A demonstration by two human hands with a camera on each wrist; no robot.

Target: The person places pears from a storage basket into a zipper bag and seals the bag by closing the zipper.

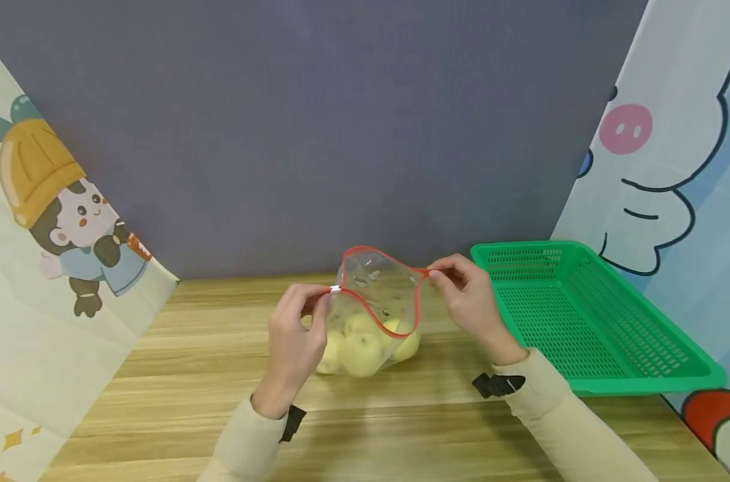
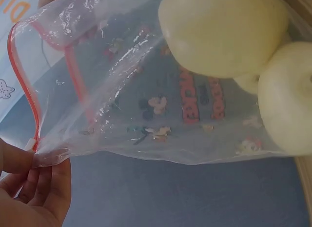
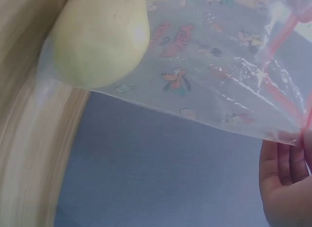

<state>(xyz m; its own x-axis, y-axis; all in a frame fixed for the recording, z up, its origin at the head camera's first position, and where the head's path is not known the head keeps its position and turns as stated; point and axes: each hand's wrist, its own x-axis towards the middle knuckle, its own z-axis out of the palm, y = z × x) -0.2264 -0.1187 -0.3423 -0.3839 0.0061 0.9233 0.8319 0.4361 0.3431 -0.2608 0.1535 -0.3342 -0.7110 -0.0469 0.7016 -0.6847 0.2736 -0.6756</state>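
A clear zip bag (image 1: pixel 373 284) with a red rim and printed cartoon figures stands on the table, its mouth gaping. Several pale yellow-green pears (image 1: pixel 362 345) lie in its bottom; two show large in the left wrist view, and one pear (image 3: pixel 102 41) in the right wrist view. At the left end of the rim, beside the white slider (image 1: pixel 335 289), my left hand (image 1: pixel 296 335) pinches the bag between thumb and fingers. My right hand (image 1: pixel 468 301) pinches the opposite end of the red rim. The bag's film is stretched between both hands.
On the right of the table stands a green plastic basket (image 1: pixel 648 387) with perforated walls and nothing in it. The wood-grain table (image 1: pixel 178 395) meets a dark grey panel (image 1: pixel 340 134) at the back. Cartoon-printed sheets hang at both sides.
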